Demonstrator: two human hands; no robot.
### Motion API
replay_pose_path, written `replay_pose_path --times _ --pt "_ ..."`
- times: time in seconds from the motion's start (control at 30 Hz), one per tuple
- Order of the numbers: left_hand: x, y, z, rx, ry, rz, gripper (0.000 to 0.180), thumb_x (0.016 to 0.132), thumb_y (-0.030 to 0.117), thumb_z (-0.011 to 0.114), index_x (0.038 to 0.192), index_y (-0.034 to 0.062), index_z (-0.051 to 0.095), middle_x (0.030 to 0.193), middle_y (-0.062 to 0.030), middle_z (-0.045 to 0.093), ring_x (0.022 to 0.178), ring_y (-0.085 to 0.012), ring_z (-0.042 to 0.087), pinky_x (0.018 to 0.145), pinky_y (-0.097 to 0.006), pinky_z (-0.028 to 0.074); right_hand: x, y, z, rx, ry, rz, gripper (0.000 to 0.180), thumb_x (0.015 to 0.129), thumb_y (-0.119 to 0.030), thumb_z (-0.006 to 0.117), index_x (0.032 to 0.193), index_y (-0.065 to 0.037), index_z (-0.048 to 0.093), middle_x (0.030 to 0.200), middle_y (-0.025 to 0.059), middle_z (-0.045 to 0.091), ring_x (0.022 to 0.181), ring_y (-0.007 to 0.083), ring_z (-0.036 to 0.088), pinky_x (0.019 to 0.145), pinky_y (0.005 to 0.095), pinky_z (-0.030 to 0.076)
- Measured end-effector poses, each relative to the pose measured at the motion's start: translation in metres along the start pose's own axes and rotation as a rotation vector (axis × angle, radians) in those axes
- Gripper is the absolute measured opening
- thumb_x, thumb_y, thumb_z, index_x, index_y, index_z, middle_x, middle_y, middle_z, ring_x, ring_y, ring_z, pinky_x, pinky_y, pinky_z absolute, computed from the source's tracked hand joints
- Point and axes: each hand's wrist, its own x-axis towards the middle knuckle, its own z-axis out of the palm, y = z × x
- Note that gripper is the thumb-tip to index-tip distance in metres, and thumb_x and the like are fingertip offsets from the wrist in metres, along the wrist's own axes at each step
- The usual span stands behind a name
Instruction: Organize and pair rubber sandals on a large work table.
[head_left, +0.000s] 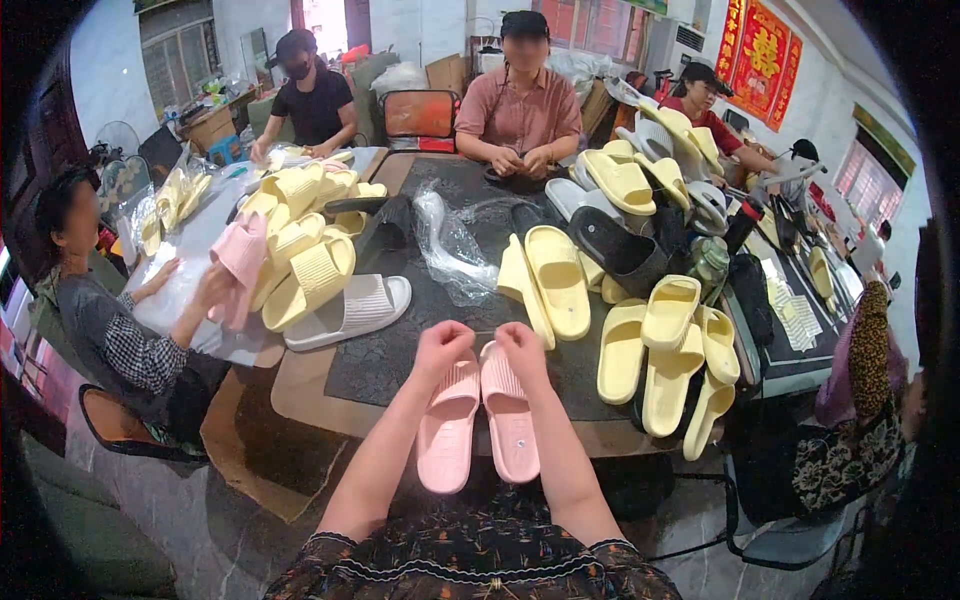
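Observation:
Two pink slippers, a left one point(446, 440) and a right one point(513, 435), lie side by side, toes away from me, heels reaching past the table's near edge. Over the toe of the left slipper is my left hand point(443, 348), closed with fingertips pinched together. My right hand point(521, 352) is closed the same way over the right slipper's toe. A faint thin line seems to run between the two hands; what the fingers pinch is too small to make out. Both ribbed straps show partly beneath my wrists.
Yellow slippers point(558, 280) are heaped to the right, with a black slipper point(615, 250) among them. Left stand more yellow slippers point(310, 285) and a white slipper point(352, 312). Clear plastic wrap point(450, 255) lies ahead. Co-workers sit around; one at left holds a pink slipper point(238, 262).

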Motion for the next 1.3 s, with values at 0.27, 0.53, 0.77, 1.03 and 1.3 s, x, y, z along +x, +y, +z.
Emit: replay_pose_path --times 0.27,0.53,0.77,1.03,1.3 --pt "0.002 -0.008 -0.007 0.151 -0.034 0.009 0.011 0.082 0.011 0.065 0.087 0.0013 0.064 0.078 -0.0011 0.063 0.071 -0.0066 0.058 0.065 -0.021 0.048 0.0 0.0 0.008 0.095 -0.094 0.108 0.013 0.082 -0.014 0.065 0.087 -0.002 0.065 0.071 -0.0009 0.06 0.066 0.0048 0.051 0.06 0.0217 0.043" --pt "0.003 -0.01 -0.009 0.119 -0.035 0.005 0.011 0.08 0.011 0.066 0.084 0.0013 0.065 0.074 -0.0001 0.063 0.067 -0.006 0.056 0.061 -0.021 0.045 -0.002 -0.012 0.007 0.085 -0.176 0.09 0.013 0.083 -0.011 0.065 0.091 -0.001 0.063 0.076 -0.001 0.06 0.068 0.0055 0.051 0.064 0.0218 0.044" --pt "0.001 -0.007 -0.009 -0.021 0.059 0.016 0.011 0.079 0.009 0.067 0.087 0.0003 0.065 0.078 -0.0027 0.065 0.071 -0.0075 0.059 0.065 -0.022 0.047 0.0 -0.005 0.007 0.032 -0.098 0.059 0.013 0.081 -0.012 0.065 0.088 -0.002 0.065 0.075 0.0005 0.061 0.068 0.0065 0.052 0.063 0.0231 0.043" --pt "0.004 -0.013 -0.014 -0.01 0.185 0.018 0.012 0.08 0.01 0.066 0.087 0.0006 0.065 0.076 -0.0018 0.064 0.069 -0.0071 0.058 0.063 -0.023 0.047 0.001 -0.008 0.007 0.08 0.026 0.075 0.012 0.083 -0.011 0.064 0.091 -0.001 0.063 0.074 -0.0002 0.06 0.067 0.0058 0.052 0.063 0.0217 0.043" --pt "0.005 -0.014 -0.012 -0.048 0.178 0.045 0.01 0.081 0.01 0.066 0.085 0.0012 0.065 0.074 -0.0011 0.063 0.065 -0.0064 0.057 0.06 -0.022 0.046 0.002 -0.007 0.006 0.051 0.039 0.091 0.014 0.081 -0.014 0.065 0.087 -0.002 0.065 0.073 -0.0004 0.061 0.068 0.0068 0.053 0.063 0.0231 0.044"
